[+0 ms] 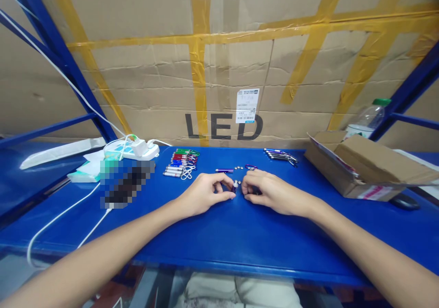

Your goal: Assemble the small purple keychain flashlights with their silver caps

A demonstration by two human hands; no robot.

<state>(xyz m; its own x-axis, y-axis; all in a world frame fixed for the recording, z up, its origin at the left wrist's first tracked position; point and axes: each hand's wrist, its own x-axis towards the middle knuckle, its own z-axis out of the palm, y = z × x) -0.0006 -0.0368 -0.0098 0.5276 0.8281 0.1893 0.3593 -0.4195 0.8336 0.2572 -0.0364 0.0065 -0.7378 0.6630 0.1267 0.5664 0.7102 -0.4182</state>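
Note:
My left hand (209,192) pinches a small dark purple tube with a silver end (235,187) between thumb and fingertips, just above the table. My right hand (265,189) is close by on the right, its fingers curled together; what they hold, if anything, is hidden. Small silver button cells (238,167) lie beyond the hands, with more right by my left fingertips. A purple tube (224,170) lies behind my left hand. Past my right knuckles shows a purple carabiner clip (251,166).
Several keychain penlights (180,158) in green, red, blue and silver lie left; dark ones (279,155) lie right. An open cardboard box (363,166), a mouse (404,201) and a bottle (368,118) stand right. A power strip (137,148) and cables lie left on the blue table (240,239).

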